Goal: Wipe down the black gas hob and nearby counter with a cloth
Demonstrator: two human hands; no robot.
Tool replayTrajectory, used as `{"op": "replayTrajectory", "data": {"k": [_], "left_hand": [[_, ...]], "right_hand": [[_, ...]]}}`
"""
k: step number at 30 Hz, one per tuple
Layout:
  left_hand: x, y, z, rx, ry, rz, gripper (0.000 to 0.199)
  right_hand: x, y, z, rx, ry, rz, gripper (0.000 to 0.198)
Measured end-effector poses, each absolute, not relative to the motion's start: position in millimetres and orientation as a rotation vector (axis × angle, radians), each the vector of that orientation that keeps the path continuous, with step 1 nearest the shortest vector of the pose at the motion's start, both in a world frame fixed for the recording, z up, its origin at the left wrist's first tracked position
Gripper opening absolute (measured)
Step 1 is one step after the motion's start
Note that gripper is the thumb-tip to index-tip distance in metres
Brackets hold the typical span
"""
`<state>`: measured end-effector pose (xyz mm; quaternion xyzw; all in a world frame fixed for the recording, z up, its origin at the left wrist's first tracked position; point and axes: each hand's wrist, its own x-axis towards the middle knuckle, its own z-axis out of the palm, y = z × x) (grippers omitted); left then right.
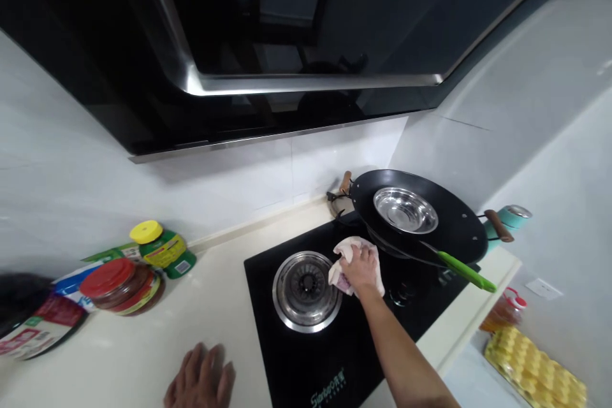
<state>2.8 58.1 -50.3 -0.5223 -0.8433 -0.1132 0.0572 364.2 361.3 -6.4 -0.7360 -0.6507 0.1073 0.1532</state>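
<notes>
My right hand (359,269) presses a pale pink-and-white cloth (371,252) onto the black glass gas stove (296,357), its fingers closed over the cloth. Just left of the cloth is the round metal burner (307,291), with no pan on it. My left hand (199,377) rests on the white countertop (210,319) left of the stove, fingers spread and holding nothing. Behind and right of my right hand sits a black wok (452,220) with wooden handles. Inside it lies a shiny steel bowl (405,210), and a green-handled utensil (466,271) sticks out over its rim.
A red-lidded jar (123,287), a green bottle with a yellow cap (163,248) and a dark-labelled container (41,325) stand at the left. The black range hood (306,115) hangs low overhead. Yellow egg trays (535,366) lie below the counter's right end.
</notes>
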Motion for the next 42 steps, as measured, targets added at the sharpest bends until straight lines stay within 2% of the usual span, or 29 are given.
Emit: {"op": "replayTrajectory", "data": {"k": [6,15,22,30,35,42], "left_hand": [[4,54,-45,-1.580,-2.643,-0.353,0.053],[8,55,-39,-1.560,-2.668,-0.341,0.054],[8,51,-37,-1.570,-2.645,-0.254,0.054],[7,47,-46,-1.592,-2.608,-0.266,0.054],[6,43,-57,-1.579,-2.459,-0.322,0.048],[6,43,-52,-1.608,-2.344,-0.356,0.046]], "right_hand": [[381,418,-5,-1.890,-2.130,0.312,0.062],[331,428,-9,-1.525,-2.488,0.414,0.062],[283,457,-3,-1.560,-2.486,0.426,0.063],[232,480,17,-1.821,-2.312,0.384,0.061],[173,461,22,-1.855,-2.326,0.404,0.065],[83,390,21,-1.440,-2.573,0.494,0.064]]}}
